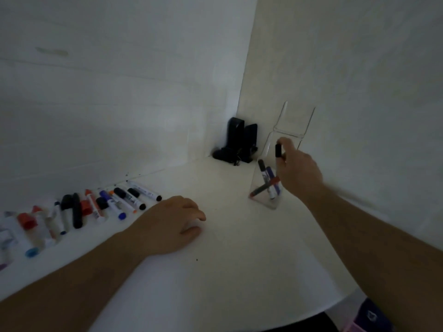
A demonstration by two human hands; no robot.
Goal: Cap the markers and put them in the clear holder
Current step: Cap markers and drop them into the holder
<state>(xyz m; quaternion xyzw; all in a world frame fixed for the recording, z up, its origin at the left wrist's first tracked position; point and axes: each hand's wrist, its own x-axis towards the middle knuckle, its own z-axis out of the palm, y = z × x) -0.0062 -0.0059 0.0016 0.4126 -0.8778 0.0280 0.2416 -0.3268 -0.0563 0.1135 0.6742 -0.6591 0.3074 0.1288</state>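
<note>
Inside clear holder: three markers.

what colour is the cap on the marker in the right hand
Black, on the marker held by the right hand, head view.

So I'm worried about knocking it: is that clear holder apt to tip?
Probably somewhat. The clear holder stands tall over a narrow base and looks light. The markers lie low inside, which may steady it. The right hand should lower gently.

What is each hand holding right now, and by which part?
Right hand grips a black-capped marker by its body, cap end up, at the holder. Left hand rests flat, holding nothing.
</note>
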